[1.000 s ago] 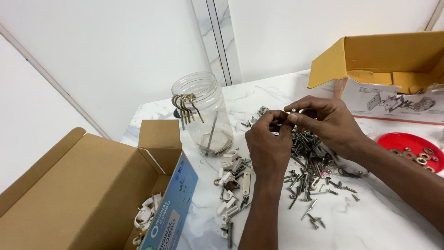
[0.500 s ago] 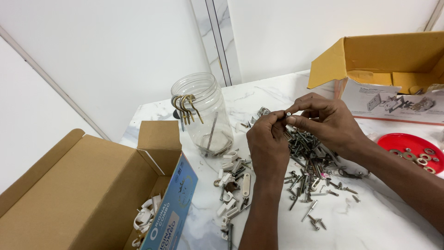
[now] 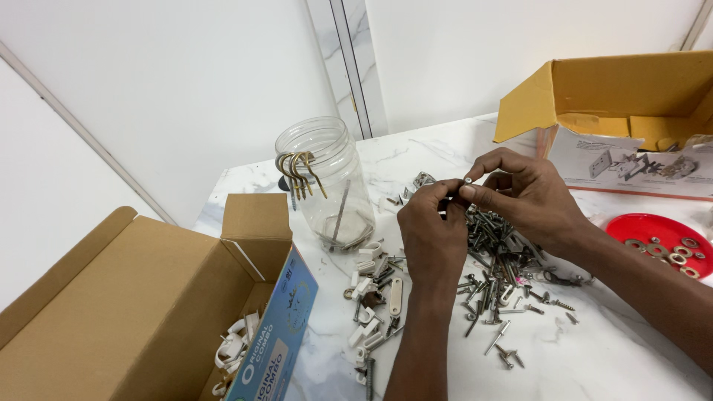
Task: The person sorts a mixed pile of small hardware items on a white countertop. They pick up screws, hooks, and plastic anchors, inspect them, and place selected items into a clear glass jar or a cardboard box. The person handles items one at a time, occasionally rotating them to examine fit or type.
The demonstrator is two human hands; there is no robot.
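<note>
A small screw (image 3: 469,180) is pinched between both hands above the heap of mixed fasteners (image 3: 497,260), lifted clear so it can be looked over. The left hand (image 3: 431,230) has its grip closed on the shank; the right hand (image 3: 523,194) nips the head end. Beside them stands a clear jar (image 3: 327,186) hung with brass hooks (image 3: 297,174). Bare worktop (image 3: 624,356) lies nearest the person; boxes crowd both sides.

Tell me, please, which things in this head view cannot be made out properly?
- Small metal piece: pinched between left hand and right hand; fingertips cover most of it, kind unclear.
- Brown box: bottom edge cuts off its contents.
- Yellow box: right edge crops it.
- Red dish: cropped; the right forearm covers part.
- Jar: glass blurs the bottom pieces.
</note>
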